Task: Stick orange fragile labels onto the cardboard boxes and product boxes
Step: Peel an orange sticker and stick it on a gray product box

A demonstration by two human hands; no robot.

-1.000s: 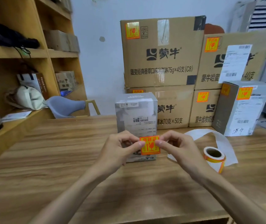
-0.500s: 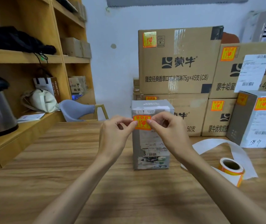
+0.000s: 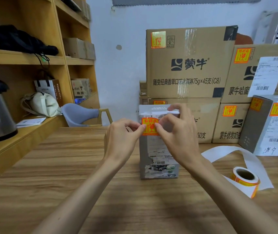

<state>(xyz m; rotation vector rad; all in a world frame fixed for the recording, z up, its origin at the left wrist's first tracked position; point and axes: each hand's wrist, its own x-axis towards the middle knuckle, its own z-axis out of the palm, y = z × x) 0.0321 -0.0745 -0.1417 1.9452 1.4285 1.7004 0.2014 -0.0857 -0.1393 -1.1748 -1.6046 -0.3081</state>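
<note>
Midway across the wooden bench (image 3: 67, 166), left hand (image 3: 121, 137) and right hand (image 3: 177, 132) pinch the square orange fragile label (image 3: 149, 126) against the tall grey product box (image 3: 158, 149), seemingly half-stuck; uneven pressing could crease it.

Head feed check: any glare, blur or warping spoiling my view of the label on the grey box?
Head view: the orange label on the grey box is sharp, its side edges under the fingers; same view: glare washes out the sticker on the top carton; same view: wide-angle bending bows the shelves at left.
</note>
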